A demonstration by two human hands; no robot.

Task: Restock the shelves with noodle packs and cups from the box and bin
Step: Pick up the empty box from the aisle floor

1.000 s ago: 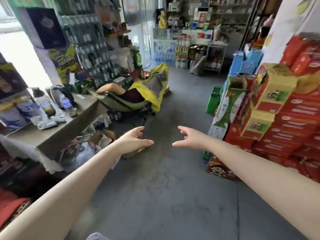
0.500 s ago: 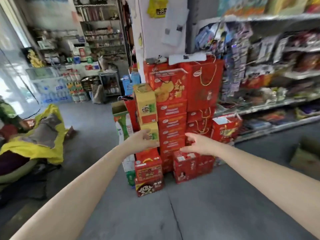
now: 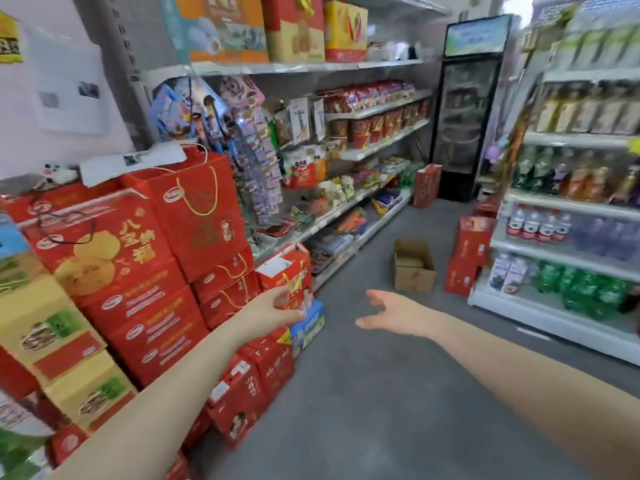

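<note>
An open brown cardboard box stands on the grey aisle floor ahead, its inside mostly hidden from here. Red noodle cups line a middle shelf of the left shelving unit, with snack packs above and below them. My left hand and my right hand are both stretched forward in the air with relaxed, spread fingers, holding nothing. My left hand hovers in front of a red carton in the stack; whether it touches is unclear.
A tall stack of red and yellow gift cartons fills the left. Two stacked red cartons stand by the right drink shelves. A glass-door fridge and a red crate close the aisle's far end.
The view has swung right, from the shop floor and counter, past the carton stack, into the aisle. Both hands stay out in front, holding nothing.
</note>
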